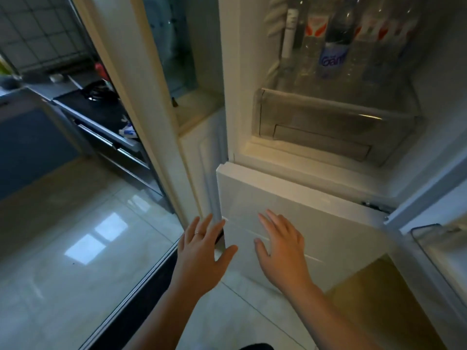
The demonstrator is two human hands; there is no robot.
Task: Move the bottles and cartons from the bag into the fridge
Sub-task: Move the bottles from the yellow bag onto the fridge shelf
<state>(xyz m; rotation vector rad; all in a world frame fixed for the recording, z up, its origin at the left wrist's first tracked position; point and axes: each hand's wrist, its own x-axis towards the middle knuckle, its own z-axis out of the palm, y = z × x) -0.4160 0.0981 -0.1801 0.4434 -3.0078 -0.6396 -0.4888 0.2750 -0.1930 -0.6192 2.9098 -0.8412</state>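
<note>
The fridge point(237, 102) stands open ahead of me, its upper compartment lit. On its shelf stand several bottles and cartons: a dark bottle with a blue label point(333, 39), clear bottles point(305, 56) and cartons with red and white print point(316, 26). Below them sits a clear crisper drawer point(328, 122). My left hand point(202, 251) is held out with fingers spread, empty, beside the white lower door point(290, 198). My right hand point(283, 246) is also spread and empty, in front of that door's face. No bag is in view.
The open upper fridge door point(434, 243) with a clear door bin hangs at the right. A white door frame point(141, 97) and sliding glass panel are at the left, with a kitchen counter and stove point(98, 97) behind. Glossy floor tiles point(227, 311) lie below.
</note>
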